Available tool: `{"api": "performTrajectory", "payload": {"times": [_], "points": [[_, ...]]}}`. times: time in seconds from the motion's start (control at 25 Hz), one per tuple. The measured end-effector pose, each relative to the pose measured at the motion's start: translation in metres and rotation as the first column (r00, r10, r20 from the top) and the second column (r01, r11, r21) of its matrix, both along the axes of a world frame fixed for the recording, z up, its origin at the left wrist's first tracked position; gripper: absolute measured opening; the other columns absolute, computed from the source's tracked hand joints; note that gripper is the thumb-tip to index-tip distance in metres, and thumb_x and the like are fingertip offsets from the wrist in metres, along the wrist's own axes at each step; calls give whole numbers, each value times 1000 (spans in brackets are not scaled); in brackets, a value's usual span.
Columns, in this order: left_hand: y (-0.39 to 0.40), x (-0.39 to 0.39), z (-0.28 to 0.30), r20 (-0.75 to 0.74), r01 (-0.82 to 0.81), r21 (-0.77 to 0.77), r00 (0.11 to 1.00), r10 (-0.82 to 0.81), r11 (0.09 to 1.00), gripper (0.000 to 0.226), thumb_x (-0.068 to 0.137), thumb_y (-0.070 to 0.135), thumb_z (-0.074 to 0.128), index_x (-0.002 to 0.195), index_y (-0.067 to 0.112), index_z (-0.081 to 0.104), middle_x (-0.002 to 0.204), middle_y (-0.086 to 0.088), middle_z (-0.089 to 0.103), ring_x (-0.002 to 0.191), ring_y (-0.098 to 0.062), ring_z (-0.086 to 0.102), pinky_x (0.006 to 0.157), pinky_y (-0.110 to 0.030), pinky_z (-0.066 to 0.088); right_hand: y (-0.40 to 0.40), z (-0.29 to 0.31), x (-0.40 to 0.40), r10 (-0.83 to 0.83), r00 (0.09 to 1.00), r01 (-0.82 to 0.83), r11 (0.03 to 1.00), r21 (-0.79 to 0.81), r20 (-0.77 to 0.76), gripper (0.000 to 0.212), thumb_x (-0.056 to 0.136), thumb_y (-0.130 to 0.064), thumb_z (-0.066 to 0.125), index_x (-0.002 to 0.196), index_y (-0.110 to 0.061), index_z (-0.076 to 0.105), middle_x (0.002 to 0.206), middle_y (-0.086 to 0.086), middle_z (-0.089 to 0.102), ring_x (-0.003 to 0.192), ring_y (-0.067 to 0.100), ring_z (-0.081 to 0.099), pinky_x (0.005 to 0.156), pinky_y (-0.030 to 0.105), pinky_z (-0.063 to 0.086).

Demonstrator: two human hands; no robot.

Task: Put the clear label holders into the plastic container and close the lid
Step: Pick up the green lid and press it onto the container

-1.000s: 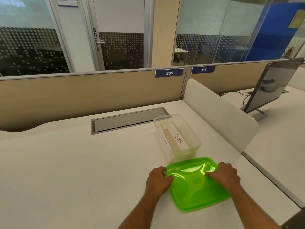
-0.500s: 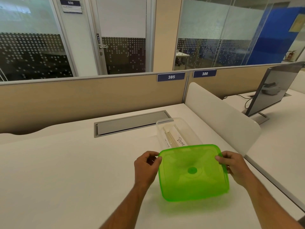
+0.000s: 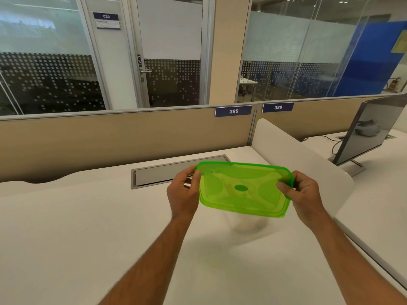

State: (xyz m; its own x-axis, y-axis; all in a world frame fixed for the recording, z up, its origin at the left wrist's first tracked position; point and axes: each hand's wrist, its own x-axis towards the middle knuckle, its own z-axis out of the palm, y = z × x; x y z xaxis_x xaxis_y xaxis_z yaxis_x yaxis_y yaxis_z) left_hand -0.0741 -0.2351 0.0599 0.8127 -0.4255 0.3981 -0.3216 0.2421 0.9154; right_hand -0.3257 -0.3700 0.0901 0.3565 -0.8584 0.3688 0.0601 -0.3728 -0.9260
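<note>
Overhead, both hands — left hand [image 3: 184, 194] and right hand [image 3: 305, 195] — pinch the green lid [image 3: 243, 189] by its short ends, long axis left-right, above the blurred container [image 3: 247, 224] — contents apparently indiscernible.

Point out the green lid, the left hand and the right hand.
green lid [image 3: 241, 188]: head view, the dark centre spot of its panel.
left hand [image 3: 184, 192]: head view, back of the hand.
right hand [image 3: 305, 194]: head view, back of the hand.

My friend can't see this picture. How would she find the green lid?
Start at the long white desk below the beige partition marked 385. Above its middle, the left hand and right hand hold a flat lid by its sides. It is the only bright, see-through green thing there.
</note>
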Motion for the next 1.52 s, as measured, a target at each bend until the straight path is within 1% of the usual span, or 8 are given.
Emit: {"api": "performTrajectory", "payload": {"times": [0.12,0.24,0.4,0.64,0.84,0.96,1.12,1.52], "points": [[-5,1,14,-80,87,49,993,-83,995,36,97,33,61,132,24,62,112,12,67,90,9,62,77,-7,47,12,3,21,-131,991,117,961,-252,-40,24,79,4,73,71,-6,53,64,6,47,58,13,40,54,22,37],[-10,-10,23,-404,315,51,875,-269,948,56,96,57,50,146,35,42,132,12,59,116,-5,59,101,-35,49,20,-1,36,-307,950,183,710,-680,-65,15,78,-3,67,77,-11,54,71,3,50,64,16,42,60,21,37],[-21,-20,23,-656,477,-92,631,-413,874,50,92,47,62,135,24,50,126,-6,66,101,-26,72,89,-43,59,21,-17,47,-395,909,25,365,-931,-130,9,88,-2,53,86,-8,59,77,12,58,68,32,50,58,41,46],[-37,-30,10,-739,436,-139,552,-386,889,47,91,2,63,135,13,49,118,-17,71,79,-27,75,63,-34,61,8,-34,48,-433,845,-215,265,-940,-315,22,92,-26,59,95,-9,73,88,10,68,77,30,60,68,42,55],[-46,-15,-1,-725,416,-62,606,-328,907,28,95,5,59,123,6,62,99,-14,74,69,-24,71,57,-31,59,-8,-40,46,-332,810,-152,678,-719,-484,55,90,-59,52,115,-12,67,117,6,62,108,25,57,92,40,45],[-51,-7,-6,-716,430,-1,630,-301,903,23,96,13,62,118,12,67,88,-6,77,72,-21,70,63,-34,59,-23,-34,59,-228,863,166,971,-172,-450,57,91,-46,63,135,-11,50,131,8,56,107,24,57,91,37,46],[-54,2,-11,-685,477,92,668,-292,874,21,92,23,69,112,14,70,75,1,79,56,-16,71,51,-25,54,-35,-29,67,-11,991,93,784,614,-137,43,93,-32,64,127,-8,57,105,9,67,78,25,63,66,35,52],[-51,-5,-15,-829,418,-170,429,-358,893,27,87,27,74,108,10,69,92,-12,78,72,-23,74,60,-31,60,-26,-34,78,-203,937,-111,599,793,284,15,87,-3,66,101,-8,66,92,9,72,77,20,68,57,30,59]]}}
